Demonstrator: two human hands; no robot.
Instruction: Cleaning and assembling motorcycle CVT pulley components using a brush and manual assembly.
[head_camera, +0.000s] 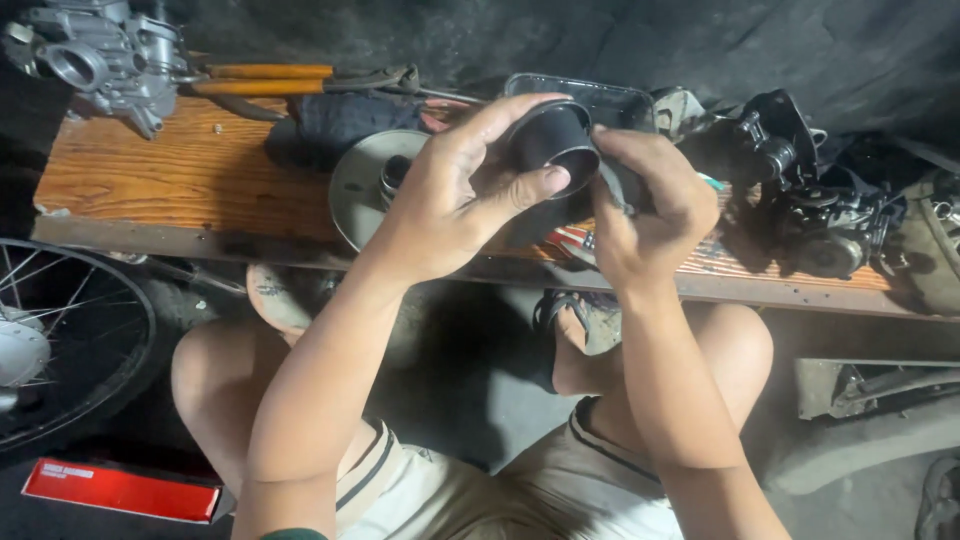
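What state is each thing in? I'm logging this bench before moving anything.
black cylindrical part: held up, open end toward camera
left hand: gripping the part
right hand: gripping its other side
round metal disc: lying flat on the wooden plank
orange-handled pliers: lying closed

Bench (150, 170) left bare; engine parts (810, 200) crowd right.

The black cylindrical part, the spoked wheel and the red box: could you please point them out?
Black cylindrical part (552, 138), head view, outer wall.
Spoked wheel (70, 340), head view, spokes.
Red box (120, 490), head view, top face.
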